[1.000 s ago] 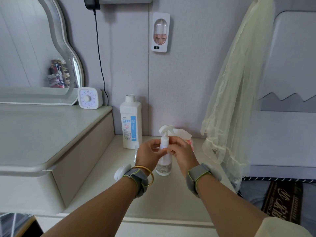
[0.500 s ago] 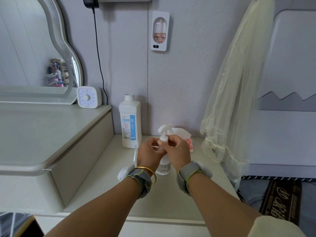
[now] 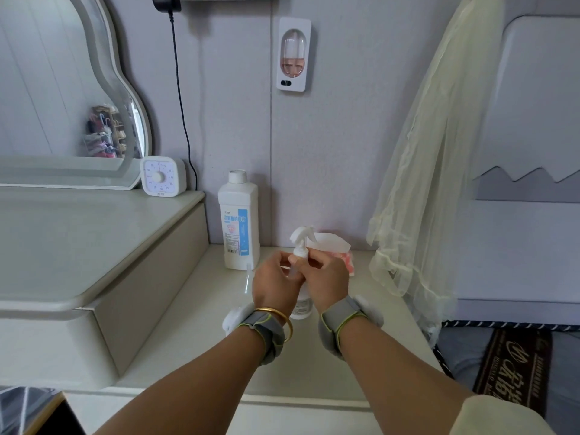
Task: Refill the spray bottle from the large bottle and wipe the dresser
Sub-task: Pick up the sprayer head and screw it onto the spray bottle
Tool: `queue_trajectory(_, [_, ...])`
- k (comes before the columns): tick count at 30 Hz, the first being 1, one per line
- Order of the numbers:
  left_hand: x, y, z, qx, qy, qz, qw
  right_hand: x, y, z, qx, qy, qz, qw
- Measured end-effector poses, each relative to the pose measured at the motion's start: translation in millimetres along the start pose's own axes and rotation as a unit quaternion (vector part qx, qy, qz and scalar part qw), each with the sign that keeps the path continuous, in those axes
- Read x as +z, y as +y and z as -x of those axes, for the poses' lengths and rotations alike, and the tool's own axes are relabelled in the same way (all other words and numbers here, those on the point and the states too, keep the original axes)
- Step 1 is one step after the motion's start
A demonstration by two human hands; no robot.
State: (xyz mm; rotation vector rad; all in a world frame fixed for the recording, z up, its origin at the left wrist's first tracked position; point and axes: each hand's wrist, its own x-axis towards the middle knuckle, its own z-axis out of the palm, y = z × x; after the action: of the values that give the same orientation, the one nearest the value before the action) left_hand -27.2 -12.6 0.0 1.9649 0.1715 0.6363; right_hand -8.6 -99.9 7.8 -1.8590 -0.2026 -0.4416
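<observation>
1. Where both wrists meet, the left hand (image 3: 272,285) and right hand (image 3: 326,279) hide most of the spray bottle (image 3: 300,246); fingers (image 3: 314,257) clamp its neck.
2. Only its base shows, standing on the table (image 3: 194,334).
3. Behind, the large bottle (image 3: 239,224) stands capped; the pink packet (image 3: 348,262) is half hidden.

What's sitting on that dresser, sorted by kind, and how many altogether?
Bottles: 2, the large bottle and the spray bottle that both hands grip
Timers: 1, the white timer
Tissue packs: 1, the pink tissue pack
Total: 4
</observation>
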Motion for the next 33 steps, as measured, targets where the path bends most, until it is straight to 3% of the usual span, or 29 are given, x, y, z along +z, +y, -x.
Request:
queue_trajectory(4, [0,2,0,-0.002,0.001,-0.006,1.0,-3,-1,2,0.001,-0.021,-0.007,1.0])
queue_trajectory(8, [-9,-2,-9,0.017,-0.051,-0.027,0.998,-15,13,1,0.061,-0.042,-0.125,0.989])
queue_trajectory(13, [-20,3,-39,0.031,0.011,-0.021,0.999,-22,55,-2,0.087,-0.004,0.055,0.995])
queue_trajectory(21, [-3,-1,-89,-0.001,0.019,-0.027,0.999,-11,80,-12,0.077,-0.098,0.178,0.976])
queue_trajectory(26, [16,-12,-114,-0.01,0.012,-0.028,0.999,-9,81,-25,0.156,-0.113,0.17,0.966])
queue_trajectory(33, [39,-24,-144,-0.004,-0.006,-0.047,0.999,-16,86,-33,0.157,-0.134,0.124,0.97])
